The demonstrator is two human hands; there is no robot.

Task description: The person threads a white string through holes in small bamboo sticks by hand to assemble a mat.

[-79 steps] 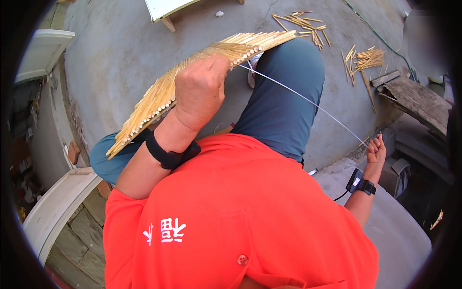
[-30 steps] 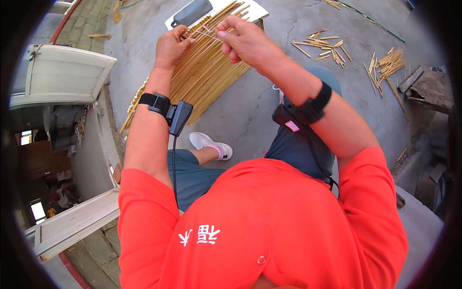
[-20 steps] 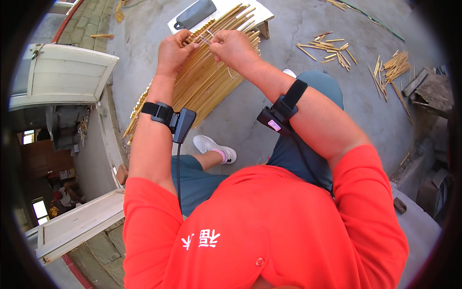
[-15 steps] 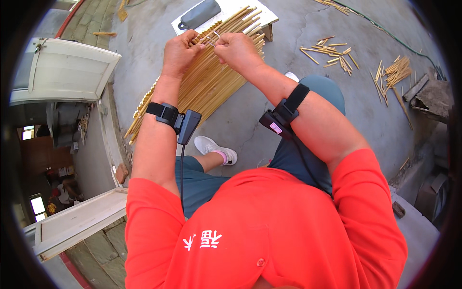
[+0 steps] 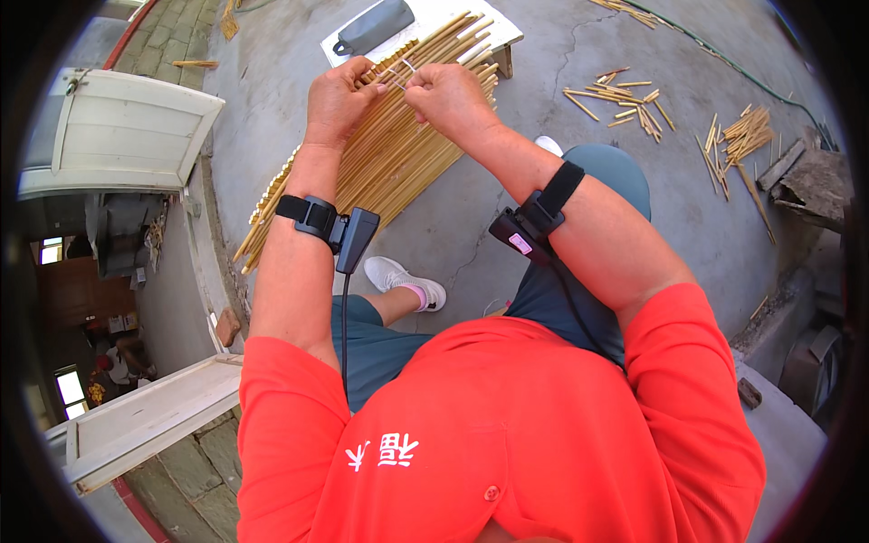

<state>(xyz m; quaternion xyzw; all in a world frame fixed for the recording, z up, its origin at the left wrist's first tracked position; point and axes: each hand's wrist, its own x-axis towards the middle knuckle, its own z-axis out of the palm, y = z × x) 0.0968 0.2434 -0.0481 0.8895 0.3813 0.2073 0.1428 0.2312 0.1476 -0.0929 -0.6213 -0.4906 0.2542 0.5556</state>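
Observation:
A mat of long tan stalks (image 5: 398, 172), laid side by side, slants across the ground in front of me. Knotted white cord runs along its left edge. My left hand (image 5: 339, 101) is closed at the mat's upper left edge, thumb and fingers pinching a thin white string (image 5: 398, 76). Just to its right, my right hand (image 5: 448, 95) is closed on the same string, over the stalks. Short lengths of string cross between the two hands. The fingertips of the right hand are partly hidden.
A low white table (image 5: 493, 32) holding a grey pouch (image 5: 376, 27) stands beyond the mat. Loose stalk pieces (image 5: 625, 98) and a heap of thin stalks (image 5: 747, 134) lie on the concrete at right, near a green hose (image 5: 715, 52). An open white door (image 5: 127, 131) stands at left.
Both hands stay almost in the same place with the string between them. The view has shifted very slightly.

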